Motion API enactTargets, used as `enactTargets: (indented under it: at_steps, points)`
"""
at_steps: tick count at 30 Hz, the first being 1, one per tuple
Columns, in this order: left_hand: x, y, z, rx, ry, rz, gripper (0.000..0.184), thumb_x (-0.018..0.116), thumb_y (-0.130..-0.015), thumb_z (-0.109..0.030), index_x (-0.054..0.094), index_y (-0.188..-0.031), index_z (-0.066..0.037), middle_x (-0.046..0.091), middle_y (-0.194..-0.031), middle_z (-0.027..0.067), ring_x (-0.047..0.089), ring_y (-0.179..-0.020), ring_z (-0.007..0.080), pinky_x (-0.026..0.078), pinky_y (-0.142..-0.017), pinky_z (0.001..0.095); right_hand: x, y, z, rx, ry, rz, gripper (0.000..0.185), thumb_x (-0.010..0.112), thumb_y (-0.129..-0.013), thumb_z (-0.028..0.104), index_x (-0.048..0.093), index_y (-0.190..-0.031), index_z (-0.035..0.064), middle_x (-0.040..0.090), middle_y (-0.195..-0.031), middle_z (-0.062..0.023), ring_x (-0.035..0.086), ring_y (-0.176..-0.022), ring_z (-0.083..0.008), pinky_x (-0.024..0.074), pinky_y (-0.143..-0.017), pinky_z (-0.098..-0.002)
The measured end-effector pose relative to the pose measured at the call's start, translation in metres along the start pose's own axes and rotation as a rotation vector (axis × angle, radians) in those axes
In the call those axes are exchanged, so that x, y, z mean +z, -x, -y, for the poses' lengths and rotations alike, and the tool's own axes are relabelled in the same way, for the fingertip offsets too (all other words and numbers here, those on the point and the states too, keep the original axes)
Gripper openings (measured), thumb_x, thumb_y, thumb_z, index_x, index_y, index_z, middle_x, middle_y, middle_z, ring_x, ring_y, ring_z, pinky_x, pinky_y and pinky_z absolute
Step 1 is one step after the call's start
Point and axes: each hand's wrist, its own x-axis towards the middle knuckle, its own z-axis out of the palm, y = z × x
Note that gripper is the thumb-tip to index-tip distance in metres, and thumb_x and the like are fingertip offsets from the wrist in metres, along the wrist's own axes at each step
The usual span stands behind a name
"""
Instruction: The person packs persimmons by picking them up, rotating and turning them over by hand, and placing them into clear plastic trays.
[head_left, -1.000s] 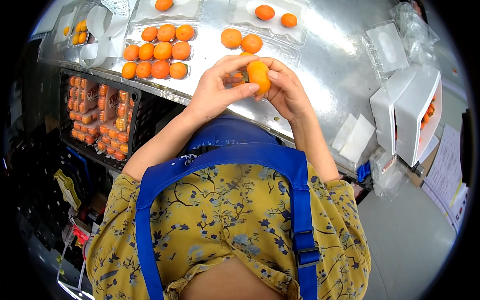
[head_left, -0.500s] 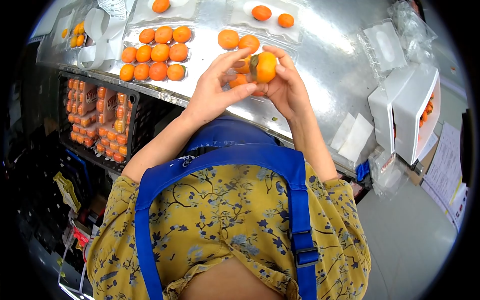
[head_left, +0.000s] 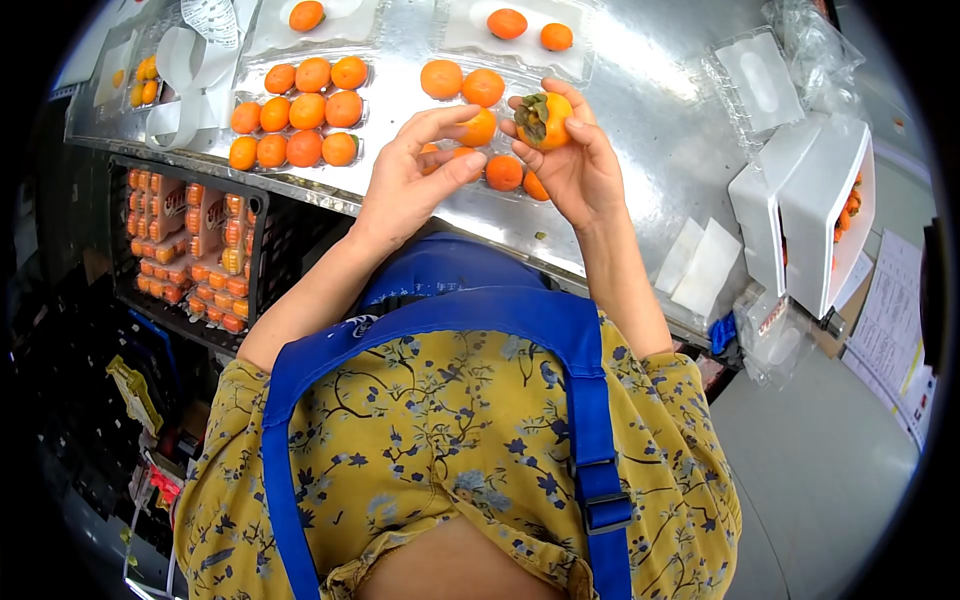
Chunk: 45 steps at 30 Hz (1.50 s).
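My right hand (head_left: 585, 165) is closed around an orange persimmon (head_left: 558, 128), whose green-brown leafy calyx faces left and up. To its left, my left hand (head_left: 415, 165) is open, thumb and forefinger apart, holding nothing I can see. Just beyond its fingertips is another persimmon (head_left: 480, 127), partly hidden by them; I cannot tell whether they touch. More persimmons (head_left: 503, 172) lie on the metal table between and below the hands, some partly covered by the left hand. Two others (head_left: 462, 82) rest farther back.
Clear trays of persimmons (head_left: 305, 112) stand at left on the metal table (head_left: 640, 130). Behind are trays with white liners (head_left: 455, 28). A black crate (head_left: 258, 225) of packed fruit sits lower left. White foam boxes (head_left: 790, 200) and papers (head_left: 705, 270) are at right.
My hands have moved apart. The persimmon in my right hand has turned, bringing its calyx into fuller view, and shifted slightly right. The whole view has shifted slightly.
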Motion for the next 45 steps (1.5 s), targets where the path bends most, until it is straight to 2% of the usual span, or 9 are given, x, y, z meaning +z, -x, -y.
enactTargets:
  at_steps: [9, 12, 15, 18, 27, 36, 41, 43, 45]
  points:
    - [0.000, -0.002, 0.006, 0.078, -0.086, -0.031, 0.051, 0.071, -0.082, -0.016, 0.054, -0.129, -0.008, 0.051, -0.125, 0.0078, 0.052, -0.115, 0.0187, 0.046, -0.092, 0.0348, 0.021, 0.004, 0.002, 0.074, 0.132, -0.079, 0.047, 0.041, -0.095, 0.019, 0.035, -0.140, 0.0048, 0.047, -0.131, -0.0200, 0.053, -0.119, -0.0346, 0.0503, -0.096, -0.0407]
    - [0.004, -0.001, -0.004, 0.092, -0.168, -0.050, 0.059, 0.074, -0.077, -0.013, 0.052, -0.132, -0.010, 0.052, -0.124, 0.0078, 0.053, -0.114, 0.0191, 0.047, -0.090, 0.0349, 0.032, 0.006, 0.001, 0.110, 0.004, -0.007, 0.052, 0.038, -0.094, 0.017, 0.031, -0.143, 0.0027, 0.043, -0.136, -0.0205, 0.050, -0.122, -0.0359, 0.0486, -0.097, -0.0435]
    - [0.002, -0.001, -0.003, 0.070, -0.177, -0.028, 0.067, 0.075, -0.077, -0.010, 0.046, -0.137, -0.009, 0.046, -0.133, 0.0068, 0.048, -0.122, 0.0214, 0.044, -0.099, 0.0390, 0.036, 0.006, -0.003, 0.123, 0.024, 0.055, 0.056, 0.037, -0.091, 0.015, 0.029, -0.145, 0.0021, 0.040, -0.140, -0.0204, 0.049, -0.124, -0.0363, 0.0474, -0.098, -0.0451]
    - [0.000, -0.002, -0.002, 0.066, -0.224, -0.010, 0.068, 0.075, -0.076, -0.009, 0.045, -0.138, -0.009, 0.045, -0.134, 0.0068, 0.048, -0.121, 0.0210, 0.045, -0.098, 0.0392, 0.036, 0.006, -0.003, 0.150, 0.075, 0.082, 0.054, 0.036, -0.089, 0.008, 0.034, -0.142, 0.0022, 0.037, -0.142, -0.0189, 0.048, -0.123, -0.0319, 0.0443, -0.100, -0.0450]
    - [-0.002, -0.003, 0.001, 0.090, -0.186, -0.016, 0.067, 0.077, -0.076, -0.013, 0.047, -0.136, -0.008, 0.052, -0.128, 0.0072, 0.049, -0.119, 0.0193, 0.045, -0.097, 0.0350, 0.039, 0.005, -0.002, 0.200, 0.160, 0.103, 0.045, 0.051, -0.096, 0.018, 0.040, -0.138, 0.0048, 0.054, -0.124, -0.0150, 0.058, -0.112, -0.0250, 0.0513, -0.090, -0.0364]
    - [0.001, -0.002, -0.009, 0.119, -0.262, -0.021, 0.066, 0.077, -0.075, -0.013, 0.048, -0.134, -0.008, 0.055, -0.126, 0.0086, 0.051, -0.118, 0.0197, 0.043, -0.098, 0.0361, 0.040, 0.009, -0.005, 0.085, 0.343, 0.076, 0.054, 0.062, -0.085, 0.006, 0.043, -0.136, 0.0051, 0.053, -0.127, -0.0137, 0.059, -0.109, -0.0218, 0.0529, -0.085, -0.0325]
    - [-0.002, 0.000, -0.003, 0.078, -0.263, -0.083, 0.064, 0.077, -0.074, -0.018, 0.050, -0.131, -0.011, 0.057, -0.126, 0.0070, 0.053, -0.119, 0.0198, 0.044, -0.095, 0.0399, -0.012, -0.002, 0.011, 0.036, 0.257, 0.041, 0.056, 0.064, -0.085, 0.008, 0.043, -0.136, 0.0030, 0.055, -0.126, -0.0124, 0.062, -0.101, -0.0229, 0.0546, -0.076, -0.0307]
    - [-0.005, 0.000, -0.004, 0.044, -0.267, -0.078, 0.063, 0.074, -0.076, -0.010, 0.048, -0.134, -0.007, 0.055, -0.126, 0.0105, 0.051, -0.120, 0.0205, 0.042, -0.098, 0.0361, -0.039, -0.003, 0.020, 0.072, 0.093, 0.036, 0.057, 0.065, -0.085, 0.009, 0.043, -0.136, 0.0027, 0.057, -0.123, -0.0115, 0.064, -0.098, -0.0234, 0.0548, -0.074, -0.0300]
    - [-0.007, 0.001, -0.002, 0.044, -0.274, -0.080, 0.059, 0.073, -0.078, -0.009, 0.048, -0.132, -0.004, 0.055, -0.126, 0.0113, 0.050, -0.121, 0.0201, 0.042, -0.099, 0.0346, -0.056, -0.001, 0.024, 0.037, 0.143, -0.030, 0.056, 0.067, -0.083, 0.011, 0.046, -0.134, 0.0027, 0.059, -0.119, -0.0099, 0.064, -0.094, -0.0219, 0.0544, -0.072, -0.0287]
